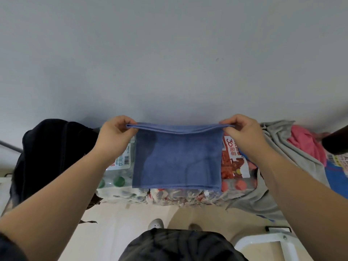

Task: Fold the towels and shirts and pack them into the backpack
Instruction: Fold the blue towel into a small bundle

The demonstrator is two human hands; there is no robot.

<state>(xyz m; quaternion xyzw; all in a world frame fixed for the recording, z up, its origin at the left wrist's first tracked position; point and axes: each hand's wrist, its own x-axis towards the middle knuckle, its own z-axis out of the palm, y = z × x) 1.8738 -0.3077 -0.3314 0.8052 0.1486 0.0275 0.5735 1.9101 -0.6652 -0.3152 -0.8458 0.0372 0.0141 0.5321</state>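
Observation:
A blue towel (177, 159), doubled over, hangs in the air in front of me. My left hand (114, 136) pinches its top left corner and my right hand (243, 130) pinches its top right corner, so the top edge is stretched flat between them. The black backpack (47, 157) stands at the left against the wall. A grey garment (278, 147) and a pink cloth (305, 142) lie in a heap at the right.
Shrink-wrapped packs of water bottles, one with green caps (118, 172) and one with red caps (239, 176), sit behind and under the towel. A white frame (267, 242) stands at the lower right. My shoes (156, 223) are on the pale floor.

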